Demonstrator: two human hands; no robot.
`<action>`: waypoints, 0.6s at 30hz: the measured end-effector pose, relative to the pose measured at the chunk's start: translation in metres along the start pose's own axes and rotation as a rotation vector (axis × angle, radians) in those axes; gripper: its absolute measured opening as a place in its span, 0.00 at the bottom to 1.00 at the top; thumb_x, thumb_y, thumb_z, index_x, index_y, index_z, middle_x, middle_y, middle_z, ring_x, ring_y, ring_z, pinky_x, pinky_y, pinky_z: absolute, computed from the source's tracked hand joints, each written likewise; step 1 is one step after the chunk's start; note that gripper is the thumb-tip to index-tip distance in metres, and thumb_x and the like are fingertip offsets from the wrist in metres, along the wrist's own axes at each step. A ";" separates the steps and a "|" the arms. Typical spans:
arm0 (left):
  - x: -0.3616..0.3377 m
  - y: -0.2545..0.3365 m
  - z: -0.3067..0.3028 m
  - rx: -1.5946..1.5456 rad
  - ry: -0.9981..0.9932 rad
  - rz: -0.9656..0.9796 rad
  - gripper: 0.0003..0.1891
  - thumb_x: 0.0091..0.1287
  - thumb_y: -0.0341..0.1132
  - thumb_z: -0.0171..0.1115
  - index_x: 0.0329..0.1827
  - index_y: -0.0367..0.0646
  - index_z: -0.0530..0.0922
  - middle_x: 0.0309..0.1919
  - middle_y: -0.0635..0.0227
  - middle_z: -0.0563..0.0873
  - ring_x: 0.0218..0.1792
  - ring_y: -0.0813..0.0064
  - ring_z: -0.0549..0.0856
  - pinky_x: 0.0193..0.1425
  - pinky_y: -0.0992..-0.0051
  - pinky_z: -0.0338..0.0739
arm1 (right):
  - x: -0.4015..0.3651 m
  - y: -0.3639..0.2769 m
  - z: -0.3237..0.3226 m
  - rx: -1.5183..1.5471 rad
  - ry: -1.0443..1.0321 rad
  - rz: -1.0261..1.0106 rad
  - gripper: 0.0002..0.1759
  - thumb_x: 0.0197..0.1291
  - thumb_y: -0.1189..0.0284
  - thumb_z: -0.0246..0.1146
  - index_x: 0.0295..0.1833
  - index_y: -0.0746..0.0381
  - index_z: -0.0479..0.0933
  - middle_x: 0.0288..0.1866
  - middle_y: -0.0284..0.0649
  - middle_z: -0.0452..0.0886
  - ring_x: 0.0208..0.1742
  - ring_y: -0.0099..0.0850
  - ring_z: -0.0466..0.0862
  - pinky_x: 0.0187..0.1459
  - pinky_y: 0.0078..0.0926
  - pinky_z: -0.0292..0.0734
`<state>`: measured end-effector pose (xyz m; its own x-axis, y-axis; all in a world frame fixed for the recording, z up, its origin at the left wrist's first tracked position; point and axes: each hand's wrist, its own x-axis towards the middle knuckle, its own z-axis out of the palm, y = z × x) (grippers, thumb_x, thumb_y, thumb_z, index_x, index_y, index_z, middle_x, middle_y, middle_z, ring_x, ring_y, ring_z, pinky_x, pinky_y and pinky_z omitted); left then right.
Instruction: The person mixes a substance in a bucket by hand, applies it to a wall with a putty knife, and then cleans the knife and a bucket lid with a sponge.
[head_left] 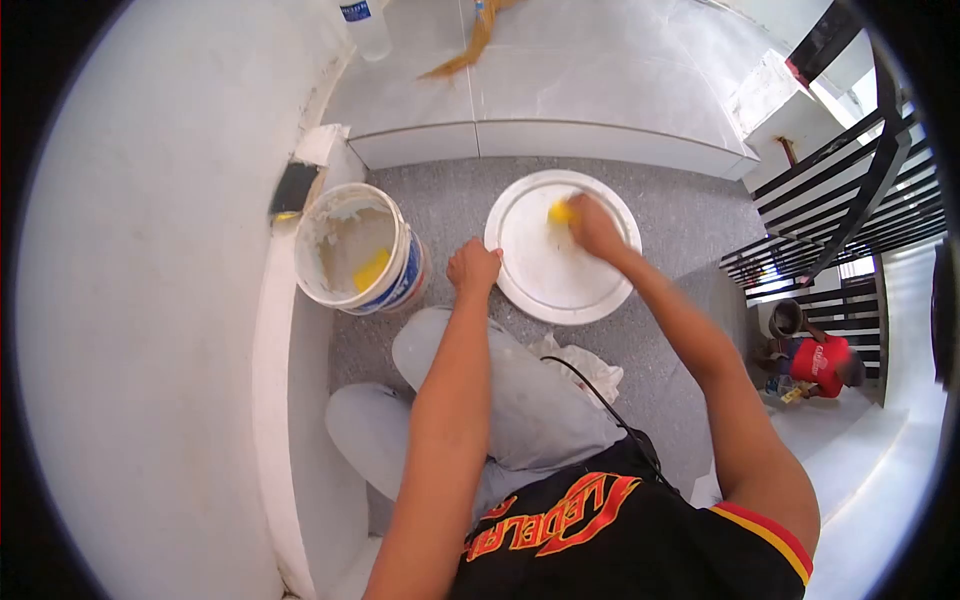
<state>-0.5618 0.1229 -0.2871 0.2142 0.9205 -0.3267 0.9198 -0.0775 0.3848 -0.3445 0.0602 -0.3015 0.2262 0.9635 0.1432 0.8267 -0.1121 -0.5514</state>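
A round white bucket lid [540, 285] lies flat on the grey floor in front of my knees. My left hand [474, 266] is closed at the lid's left rim, thumb side against the edge. Over the lid's upper right, my right hand [597, 228], smeared by motion, grips a yellow sponge [561, 212] that appears to touch the lid's surface. To the left stands a white bucket [403, 275] with a blue label and residue on its inner wall. Inside it shows a second yellow sponge [372, 269].
A tiled step [420, 146] rises beyond the lid, bearing a plastic bottle [368, 35]. Crumpled white plastic [590, 368] lies by my knee. Black railings [840, 190] run along the right. Lower down, another person in a red shirt [822, 364] is beside a dark bucket [786, 318].
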 end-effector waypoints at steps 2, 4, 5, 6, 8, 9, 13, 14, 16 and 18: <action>0.000 0.001 -0.001 -0.001 -0.023 -0.018 0.21 0.55 0.48 0.64 0.43 0.40 0.80 0.43 0.52 0.83 0.47 0.53 0.81 0.49 0.60 0.75 | 0.029 0.018 0.013 -0.059 0.297 -0.016 0.14 0.49 0.77 0.57 0.44 0.65 0.75 0.48 0.52 0.73 0.44 0.49 0.74 0.48 0.40 0.70; 0.001 0.005 -0.003 0.002 -0.040 -0.023 0.21 0.55 0.48 0.65 0.42 0.40 0.80 0.43 0.52 0.83 0.47 0.53 0.81 0.49 0.60 0.75 | 0.031 0.011 0.043 -0.126 0.239 -0.007 0.16 0.46 0.79 0.56 0.44 0.67 0.74 0.48 0.52 0.73 0.44 0.49 0.73 0.47 0.41 0.70; 0.000 0.004 -0.002 0.003 -0.015 -0.018 0.21 0.55 0.48 0.65 0.42 0.40 0.80 0.43 0.52 0.83 0.46 0.53 0.82 0.48 0.60 0.76 | 0.032 0.004 0.058 -0.188 0.176 -0.017 0.17 0.44 0.81 0.54 0.44 0.68 0.74 0.47 0.51 0.73 0.44 0.49 0.73 0.47 0.42 0.70; 0.000 0.003 -0.002 0.004 0.010 -0.013 0.20 0.55 0.48 0.65 0.42 0.40 0.80 0.43 0.52 0.83 0.46 0.52 0.82 0.48 0.60 0.76 | 0.022 -0.010 0.065 -0.145 0.126 -0.115 0.17 0.43 0.81 0.54 0.44 0.68 0.74 0.47 0.50 0.74 0.45 0.47 0.73 0.47 0.41 0.70; 0.001 0.003 -0.002 0.001 -0.003 -0.020 0.20 0.54 0.48 0.65 0.42 0.41 0.80 0.43 0.52 0.83 0.46 0.52 0.82 0.48 0.60 0.76 | -0.014 -0.034 0.063 -0.072 0.036 -0.295 0.17 0.42 0.82 0.54 0.42 0.67 0.75 0.47 0.47 0.74 0.45 0.44 0.73 0.49 0.37 0.69; 0.002 0.003 -0.001 -0.002 -0.002 -0.023 0.20 0.54 0.48 0.65 0.42 0.41 0.80 0.43 0.52 0.83 0.46 0.52 0.82 0.48 0.60 0.76 | -0.030 -0.042 0.057 -0.039 0.000 -0.375 0.16 0.42 0.82 0.54 0.41 0.66 0.76 0.47 0.46 0.74 0.45 0.43 0.72 0.49 0.36 0.68; 0.003 0.002 0.002 0.025 -0.001 -0.014 0.20 0.54 0.47 0.65 0.42 0.41 0.80 0.43 0.52 0.83 0.47 0.53 0.81 0.48 0.60 0.76 | -0.074 -0.018 0.014 0.030 -0.443 -0.621 0.16 0.41 0.81 0.56 0.41 0.63 0.76 0.48 0.41 0.75 0.47 0.40 0.72 0.51 0.34 0.68; 0.003 0.001 0.001 0.015 -0.014 -0.016 0.20 0.54 0.47 0.65 0.42 0.41 0.80 0.43 0.52 0.83 0.47 0.53 0.81 0.48 0.60 0.76 | -0.080 -0.010 0.000 0.004 -0.507 -0.663 0.16 0.41 0.81 0.56 0.41 0.62 0.77 0.47 0.41 0.75 0.48 0.39 0.73 0.51 0.33 0.68; 0.003 0.003 -0.002 0.001 -0.021 -0.017 0.20 0.55 0.47 0.65 0.43 0.41 0.80 0.43 0.52 0.83 0.47 0.53 0.81 0.48 0.60 0.75 | -0.078 0.002 -0.034 -0.126 -0.685 -0.712 0.16 0.42 0.81 0.56 0.40 0.62 0.78 0.46 0.42 0.76 0.48 0.39 0.74 0.51 0.33 0.68; -0.001 0.007 -0.003 -0.003 -0.001 -0.045 0.19 0.55 0.46 0.64 0.43 0.41 0.80 0.43 0.53 0.83 0.47 0.53 0.81 0.49 0.60 0.75 | -0.056 0.023 -0.056 -0.304 -0.730 -0.659 0.14 0.44 0.81 0.55 0.39 0.64 0.78 0.44 0.44 0.77 0.48 0.40 0.75 0.51 0.34 0.70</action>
<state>-0.5569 0.1228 -0.2812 0.1731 0.9226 -0.3449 0.9276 -0.0351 0.3718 -0.3096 -0.0094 -0.2764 -0.6039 0.7574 -0.2481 0.7915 0.5333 -0.2985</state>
